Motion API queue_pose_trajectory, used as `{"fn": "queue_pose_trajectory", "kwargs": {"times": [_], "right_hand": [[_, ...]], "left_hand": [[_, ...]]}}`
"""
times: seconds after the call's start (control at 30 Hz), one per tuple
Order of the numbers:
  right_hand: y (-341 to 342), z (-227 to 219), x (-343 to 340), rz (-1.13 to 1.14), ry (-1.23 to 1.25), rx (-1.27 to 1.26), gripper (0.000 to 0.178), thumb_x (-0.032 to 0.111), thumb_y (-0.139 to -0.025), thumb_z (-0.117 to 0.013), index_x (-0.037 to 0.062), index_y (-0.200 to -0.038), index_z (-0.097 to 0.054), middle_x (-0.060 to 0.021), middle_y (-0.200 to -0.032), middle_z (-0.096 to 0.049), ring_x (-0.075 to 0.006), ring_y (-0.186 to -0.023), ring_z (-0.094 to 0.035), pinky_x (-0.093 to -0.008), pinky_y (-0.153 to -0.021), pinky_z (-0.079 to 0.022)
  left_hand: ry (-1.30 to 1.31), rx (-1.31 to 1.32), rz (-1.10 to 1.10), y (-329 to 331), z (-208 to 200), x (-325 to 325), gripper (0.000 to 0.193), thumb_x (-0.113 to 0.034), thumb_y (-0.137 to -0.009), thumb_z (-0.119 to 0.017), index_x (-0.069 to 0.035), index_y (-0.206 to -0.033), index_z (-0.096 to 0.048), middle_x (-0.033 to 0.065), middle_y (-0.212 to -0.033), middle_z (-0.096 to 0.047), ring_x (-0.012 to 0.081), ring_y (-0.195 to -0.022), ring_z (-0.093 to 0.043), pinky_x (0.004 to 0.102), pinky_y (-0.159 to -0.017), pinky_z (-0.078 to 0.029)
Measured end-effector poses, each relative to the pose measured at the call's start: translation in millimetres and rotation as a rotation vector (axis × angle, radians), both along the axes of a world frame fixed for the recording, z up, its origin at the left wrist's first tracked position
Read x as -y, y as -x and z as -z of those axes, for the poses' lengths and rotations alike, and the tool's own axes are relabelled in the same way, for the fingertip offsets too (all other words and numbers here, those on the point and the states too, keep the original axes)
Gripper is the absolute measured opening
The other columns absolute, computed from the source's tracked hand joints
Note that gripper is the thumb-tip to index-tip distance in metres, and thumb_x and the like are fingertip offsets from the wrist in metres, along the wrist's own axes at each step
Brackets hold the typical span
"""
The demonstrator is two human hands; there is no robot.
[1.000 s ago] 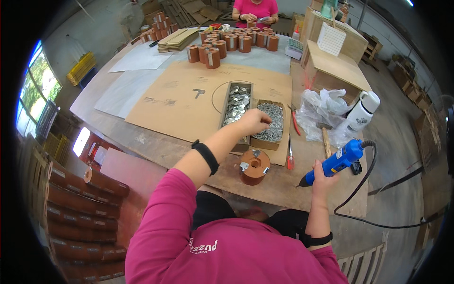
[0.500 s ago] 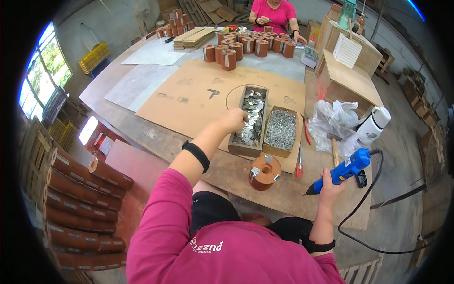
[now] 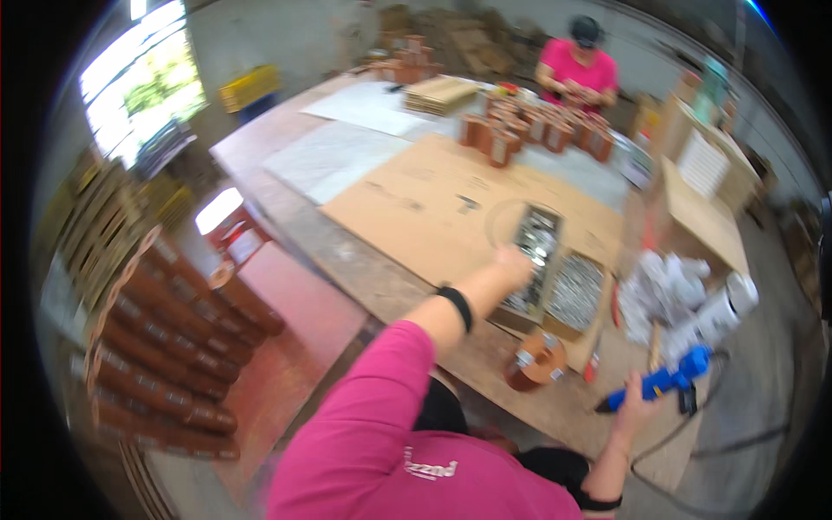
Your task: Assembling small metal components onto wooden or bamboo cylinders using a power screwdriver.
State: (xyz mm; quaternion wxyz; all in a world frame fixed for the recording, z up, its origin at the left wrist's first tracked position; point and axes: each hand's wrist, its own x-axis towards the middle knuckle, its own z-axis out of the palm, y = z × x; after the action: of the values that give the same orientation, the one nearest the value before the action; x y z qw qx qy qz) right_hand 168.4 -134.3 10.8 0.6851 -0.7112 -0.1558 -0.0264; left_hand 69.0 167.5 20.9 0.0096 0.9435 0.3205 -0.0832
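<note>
My right hand point(image 3: 637, 400) is wrapped round a blue electric screwdriver point(image 3: 674, 378), its dark tip pointing left over the table's front edge. My left hand point(image 3: 517, 266) is at the left side of a long narrow box point(image 3: 513, 320) of flat shiny metal pieces point(image 3: 539, 236). Motion smears its fingers, so anything between them is hidden. Beside that box stands a cardboard tray of small silvery screws or nails point(image 3: 575, 291). A short reddish-brown cylinder point(image 3: 534, 361) with a hole in its top and metal pieces on it stands near the table edge, between my hands.
Similar cylinders point(image 3: 500, 149) crowd the far table, where a co-worker point(image 3: 579, 69) in pink handles something. Long brown rolls point(image 3: 160, 355) are stacked at left. Plastic bags point(image 3: 663, 290), a white bottle point(image 3: 724, 303) and a red-handled tool point(image 3: 592, 368) lie at right. The screwdriver's cord trails down right.
My view has swung left, so the scene sits further right and is blurred. My left hand stays at the metal pieces; my right still holds the screwdriver. The co-worker's hands have come together.
</note>
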Motion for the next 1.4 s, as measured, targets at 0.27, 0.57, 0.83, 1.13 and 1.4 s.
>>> {"fn": "queue_pose_trajectory", "kwargs": {"times": [0.27, 0.57, 0.83, 1.13, 1.4], "right_hand": [[-20.6, 14.1, 14.9, -0.121, -0.041, 0.182, 0.043, 0.009, -0.075, -0.061, -0.0038, -0.112, -0.043, -0.0078, -0.078, -0.055, -0.0138, -0.066, -0.055, -0.0258, -0.061, -0.045], [-8.0, 9.3, 2.4, -0.026, -0.024, 0.054, 0.024, 0.010, -0.070, -0.068, -0.0009, -0.086, -0.054, -0.0061, -0.077, -0.056, -0.0143, -0.065, -0.054, -0.0294, -0.063, -0.045], [-6.2, 0.2, 4.9, -0.012, -0.118, 0.046, 0.024, 0.007, -0.069, -0.067, 0.0014, -0.087, -0.051, -0.0052, -0.074, -0.056, -0.0127, -0.064, -0.055, -0.0272, -0.061, -0.046], [1.9, -6.0, 5.0, -0.045, -0.084, 0.113, 0.031, 0.002, -0.070, -0.063, 0.0011, -0.096, -0.046, -0.0048, -0.073, -0.055, -0.0117, -0.062, -0.055, -0.0257, -0.058, -0.046], [3.2, -4.0, 0.7, -0.106, -0.050, 0.214, 0.031, 0.000, -0.070, -0.062, 0.0003, -0.096, -0.044, -0.0062, -0.073, -0.055, -0.0128, -0.062, -0.056, -0.0261, -0.058, -0.047]], "left_hand": [[0.163, 0.328, -0.031, -0.6, -2.1, 14.5, 0.017, -0.012, -0.070, -0.055, -0.011, -0.084, -0.064, 0.0094, -0.090, -0.062, 0.0249, -0.089, -0.059, 0.0446, -0.078, -0.038], [0.318, 0.515, 0.063, 9.5, -7.9, -4.9, 0.013, -0.014, -0.067, -0.063, -0.006, -0.076, -0.062, 0.0134, -0.077, -0.061, 0.0274, -0.075, -0.059, 0.0379, -0.065, -0.046], [0.615, 0.565, 0.410, 33.9, -60.4, 56.7, 0.012, -0.006, -0.068, -0.061, -0.003, -0.080, -0.061, 0.0124, -0.074, -0.062, 0.0249, -0.071, -0.060, 0.0320, -0.063, -0.047], [0.615, 0.684, 0.371, 56.0, -39.0, 141.6, 0.010, -0.006, -0.067, -0.059, -0.003, -0.077, -0.057, 0.0088, -0.073, -0.060, 0.0259, -0.073, -0.058, 0.0342, -0.065, -0.044], [0.045, 0.959, 0.228, 58.4, 0.5, 174.2, 0.014, -0.012, -0.066, -0.063, -0.011, -0.079, -0.059, 0.0042, -0.084, -0.056, 0.0235, -0.081, -0.049, 0.0364, -0.072, -0.033]]}}
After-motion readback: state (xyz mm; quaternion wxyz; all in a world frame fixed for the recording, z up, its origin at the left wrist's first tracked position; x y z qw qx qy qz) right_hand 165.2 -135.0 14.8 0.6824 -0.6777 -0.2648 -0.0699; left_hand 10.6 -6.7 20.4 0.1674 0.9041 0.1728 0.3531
